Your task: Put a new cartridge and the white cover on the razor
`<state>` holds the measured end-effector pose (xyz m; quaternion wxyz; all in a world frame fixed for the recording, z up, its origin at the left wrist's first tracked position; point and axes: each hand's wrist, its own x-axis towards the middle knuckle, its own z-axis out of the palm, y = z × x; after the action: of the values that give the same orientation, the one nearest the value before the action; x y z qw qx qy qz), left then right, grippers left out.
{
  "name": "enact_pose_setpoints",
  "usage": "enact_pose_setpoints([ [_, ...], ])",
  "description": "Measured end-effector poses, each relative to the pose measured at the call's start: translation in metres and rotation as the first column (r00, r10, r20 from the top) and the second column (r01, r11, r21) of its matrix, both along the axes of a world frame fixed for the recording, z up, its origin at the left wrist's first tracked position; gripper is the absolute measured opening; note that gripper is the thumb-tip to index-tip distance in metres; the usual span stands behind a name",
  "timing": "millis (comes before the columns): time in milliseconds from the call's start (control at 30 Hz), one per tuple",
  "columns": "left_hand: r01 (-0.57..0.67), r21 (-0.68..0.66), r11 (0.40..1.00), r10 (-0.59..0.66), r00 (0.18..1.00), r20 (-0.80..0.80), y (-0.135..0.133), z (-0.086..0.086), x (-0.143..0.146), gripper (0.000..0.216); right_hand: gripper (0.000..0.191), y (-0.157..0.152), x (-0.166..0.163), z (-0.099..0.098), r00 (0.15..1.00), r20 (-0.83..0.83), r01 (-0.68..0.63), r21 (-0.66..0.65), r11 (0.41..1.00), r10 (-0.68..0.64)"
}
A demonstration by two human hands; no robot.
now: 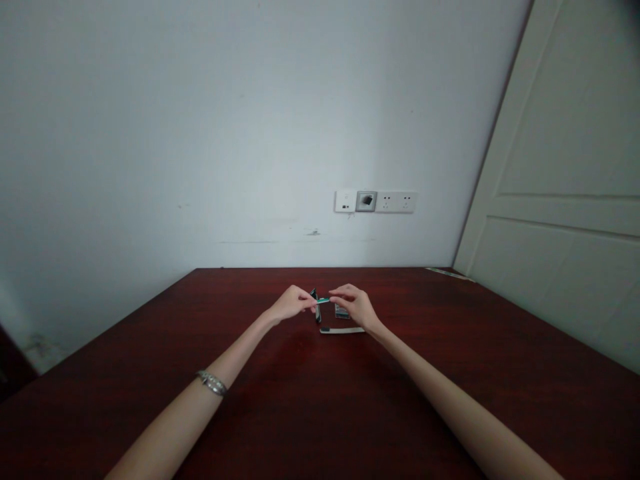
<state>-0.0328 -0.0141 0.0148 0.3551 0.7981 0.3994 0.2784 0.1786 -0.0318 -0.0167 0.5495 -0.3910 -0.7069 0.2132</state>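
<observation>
Head view: slim teal strip (323, 301)

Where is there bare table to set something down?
Bare wood left of the left hand out to the table edge, right of the right hand toward the door, and the near stretch between the forearms. Crowded only at the hands: a teal piece pinched by both, dark parts, a white strip.

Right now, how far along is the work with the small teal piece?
Done: a white strip lies flat on the table. In hand: the left hand and right hand both pinch the small teal piece. Left: two dark parts near them, seemingly not held.
</observation>
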Motion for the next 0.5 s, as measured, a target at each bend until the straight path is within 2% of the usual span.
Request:
enact_pose_setpoints([
  [100, 0.008, 0.001, 1.0, -0.008, 1.0, -0.006, -0.0029, 0.0017, 0.0006, 0.032, 0.021, 0.0018, 0.0001, -0.003, 0.999, 0.037, -0.022, 0.019, 1.0, 0.022],
  [333, 0.043, -0.167, 0.985, -0.03, 0.997, 0.076, -0.0048, 0.0013, -0.0018, 0.032, 0.021, 0.0021, 0.002, -0.0051, 0.987, 0.161, -0.037, 0.065, 0.997, 0.026],
  [500, 0.061, -0.241, 0.969, -0.035, 0.993, 0.112, -0.0058, -0.002, -0.0022, 0.035, 0.02, -0.0001, 0.0037, -0.0052, 0.949, 0.316, -0.014, 0.1, 0.995, -0.018],
])
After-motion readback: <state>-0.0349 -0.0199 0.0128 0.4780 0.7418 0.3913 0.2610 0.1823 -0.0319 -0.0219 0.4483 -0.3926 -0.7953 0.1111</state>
